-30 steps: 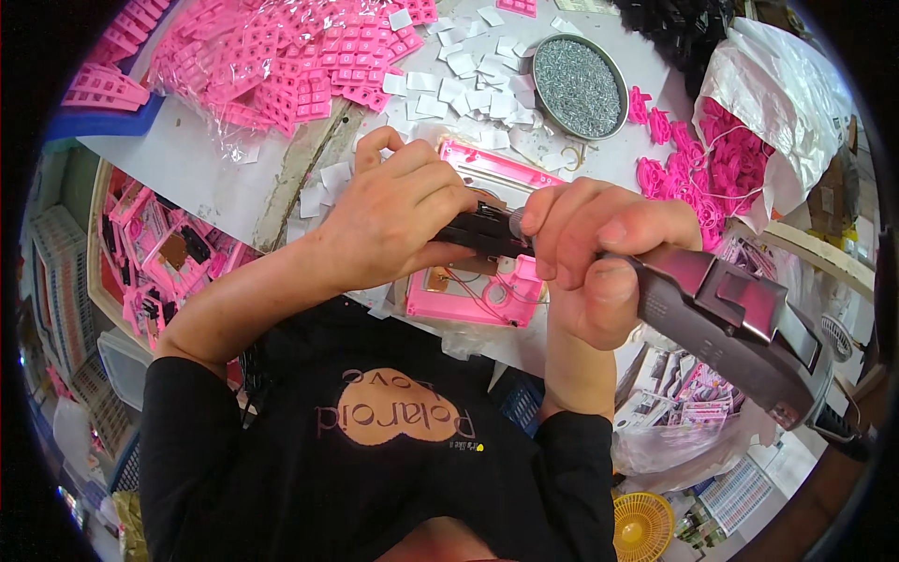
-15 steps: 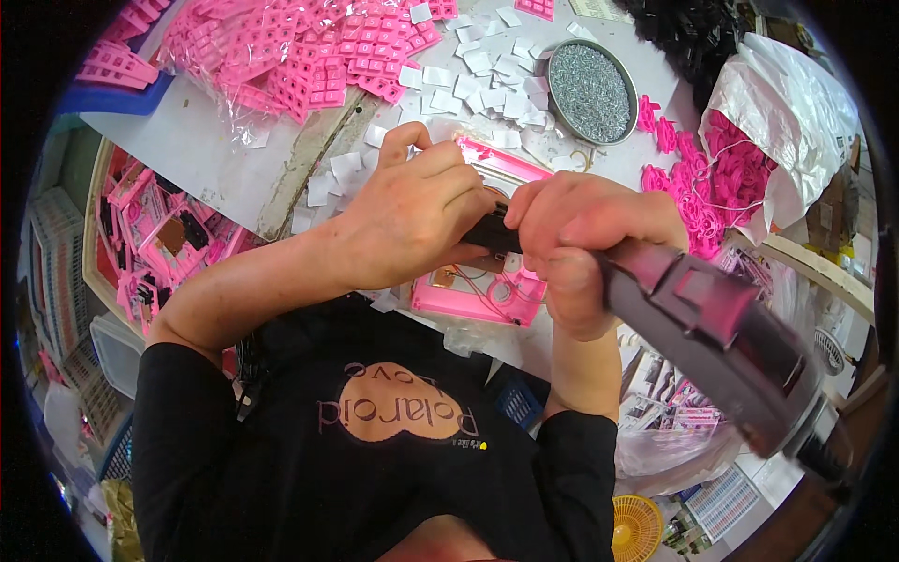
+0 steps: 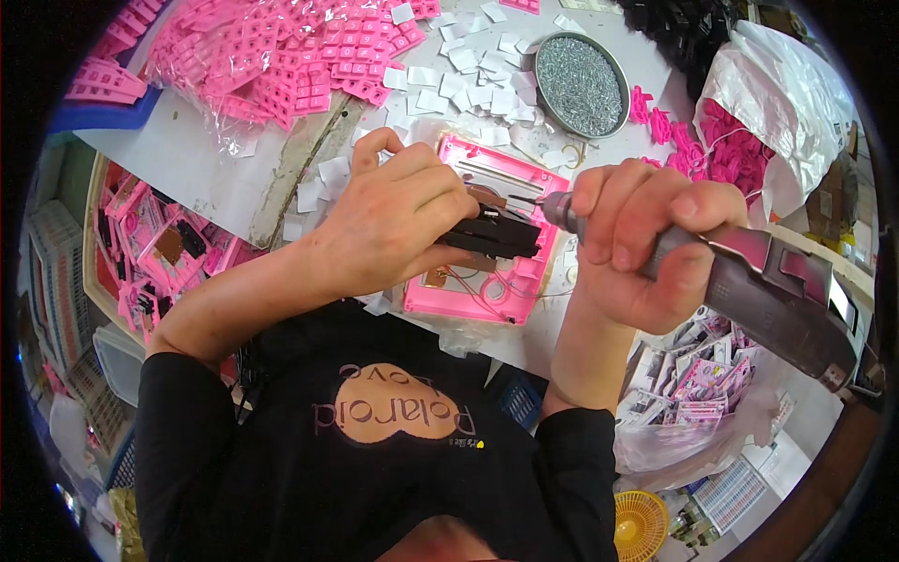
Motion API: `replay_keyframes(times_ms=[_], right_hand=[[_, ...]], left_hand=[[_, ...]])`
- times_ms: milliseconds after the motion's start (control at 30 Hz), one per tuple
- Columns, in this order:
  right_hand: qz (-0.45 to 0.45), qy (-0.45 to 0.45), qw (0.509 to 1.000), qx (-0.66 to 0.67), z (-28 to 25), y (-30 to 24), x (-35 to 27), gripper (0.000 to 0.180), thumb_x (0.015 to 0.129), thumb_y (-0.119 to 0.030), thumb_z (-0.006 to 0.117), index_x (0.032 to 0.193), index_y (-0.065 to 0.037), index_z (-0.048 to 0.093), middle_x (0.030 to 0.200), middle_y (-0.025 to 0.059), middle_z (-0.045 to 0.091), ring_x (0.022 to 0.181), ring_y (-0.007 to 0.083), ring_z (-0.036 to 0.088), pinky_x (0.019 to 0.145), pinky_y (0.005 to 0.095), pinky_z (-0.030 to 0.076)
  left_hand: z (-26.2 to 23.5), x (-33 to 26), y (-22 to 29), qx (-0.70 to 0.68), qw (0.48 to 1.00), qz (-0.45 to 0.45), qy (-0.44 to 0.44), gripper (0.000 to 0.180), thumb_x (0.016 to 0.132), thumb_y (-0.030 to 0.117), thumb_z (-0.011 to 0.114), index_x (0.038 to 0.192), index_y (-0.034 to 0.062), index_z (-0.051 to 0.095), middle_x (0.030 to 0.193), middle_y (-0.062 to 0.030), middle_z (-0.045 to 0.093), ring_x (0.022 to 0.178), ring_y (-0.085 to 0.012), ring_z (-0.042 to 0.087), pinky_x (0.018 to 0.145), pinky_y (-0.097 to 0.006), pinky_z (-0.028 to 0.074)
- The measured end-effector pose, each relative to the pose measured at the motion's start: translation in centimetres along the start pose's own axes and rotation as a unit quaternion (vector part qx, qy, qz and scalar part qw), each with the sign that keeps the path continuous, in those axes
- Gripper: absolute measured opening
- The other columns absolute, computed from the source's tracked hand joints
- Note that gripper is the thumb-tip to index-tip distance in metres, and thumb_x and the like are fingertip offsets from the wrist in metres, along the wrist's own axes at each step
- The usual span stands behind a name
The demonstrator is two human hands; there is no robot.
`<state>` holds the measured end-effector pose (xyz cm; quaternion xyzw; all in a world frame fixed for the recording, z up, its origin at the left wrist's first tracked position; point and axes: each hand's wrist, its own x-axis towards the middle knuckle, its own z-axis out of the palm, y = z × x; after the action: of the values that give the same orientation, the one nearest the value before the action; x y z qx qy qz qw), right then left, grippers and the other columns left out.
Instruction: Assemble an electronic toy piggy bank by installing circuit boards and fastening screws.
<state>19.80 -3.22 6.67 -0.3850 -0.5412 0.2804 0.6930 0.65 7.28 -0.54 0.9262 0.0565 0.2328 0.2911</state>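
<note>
Both hands have dropped lower. Left hand (image 3: 393, 225) pinches a black part (image 3: 496, 234) over the pink housing (image 3: 487, 234); right hand (image 3: 646, 244) grips a grey electric screwdriver (image 3: 768, 281), tip beside it. Beyond sits a round screw tin (image 3: 582, 84).

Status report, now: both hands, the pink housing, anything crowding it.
Left hand pinning black part onto pink housing. Right hand gripping powered screwdriver, bit at the part. White squares and screw dish behind, apart.
</note>
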Motion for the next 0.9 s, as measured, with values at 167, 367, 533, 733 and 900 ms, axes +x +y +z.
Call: replay_keyframes(times_ms=[167,367,533,733,900], right_hand=[[0.008,0.012,0.999,0.037,0.3,-0.4,-0.4,0.031,0.1,-0.032,0.062,0.118,-0.009,0.051,0.066,0.0013,0.051,0.054,0.0144,0.048,0.062,0.037,0.049],[-0.007,0.102,0.994,0.043,-0.5,0.0,0.2,0.037,0.094,-0.021,0.07,0.118,-0.003,0.049,0.065,0.0064,0.055,0.054,0.0176,0.053,0.061,0.0402,0.052],[-0.027,0.128,0.991,0.005,-2.0,0.0,0.6,0.035,0.095,-0.017,0.065,0.122,-0.001,0.049,0.066,0.0064,0.056,0.054,0.0177,0.054,0.069,0.0431,0.054],[-0.024,0.159,0.987,-0.013,-2.4,-0.5,0.6,0.038,0.093,-0.015,0.067,0.123,0.001,0.05,0.068,0.0062,0.056,0.058,0.0183,0.056,0.071,0.0442,0.055],[-0.083,0.273,0.913,-0.293,-0.7,-1.5,-0.4,0.057,0.082,-0.013,0.08,0.129,0.001,0.049,0.104,0.0133,0.063,0.101,0.0243,0.06,0.088,0.0423,0.053]], left_hand=[[-0.3,0.2,0.1,0.003,1.0,-0.004,0.001,0.048,0.065,0.028,0.088,0.104,0.0135,0.064,0.096,0.0003,0.064,0.093,-0.0229,0.058,0.088,-0.044,0.031],[-1.4,0.9,-0.6,-0.035,0.999,-0.039,0.003,0.04,0.073,0.022,0.083,0.106,0.0114,0.063,0.095,-0.0021,0.063,0.092,-0.0235,0.058,0.088,-0.042,0.032],[-0.9,2.4,-1.4,-0.038,0.996,-0.071,0.035,0.034,0.078,0.022,0.08,0.105,0.0099,0.064,0.095,-0.0038,0.063,0.094,-0.0235,0.059,0.09,-0.041,0.032],[0.5,4.1,-1.7,0.06,0.998,-0.033,-0.005,0.016,0.083,0.021,0.077,0.092,0.0126,0.067,0.093,-0.0002,0.064,0.098,-0.0207,0.058,0.091,-0.041,0.032],[0.7,3.8,-1.7,-0.007,1.0,-0.026,0.017,0.01,0.085,0.014,0.075,0.089,0.0126,0.066,0.087,0.0009,0.063,0.09,-0.0198,0.059,0.09,-0.041,0.032]])
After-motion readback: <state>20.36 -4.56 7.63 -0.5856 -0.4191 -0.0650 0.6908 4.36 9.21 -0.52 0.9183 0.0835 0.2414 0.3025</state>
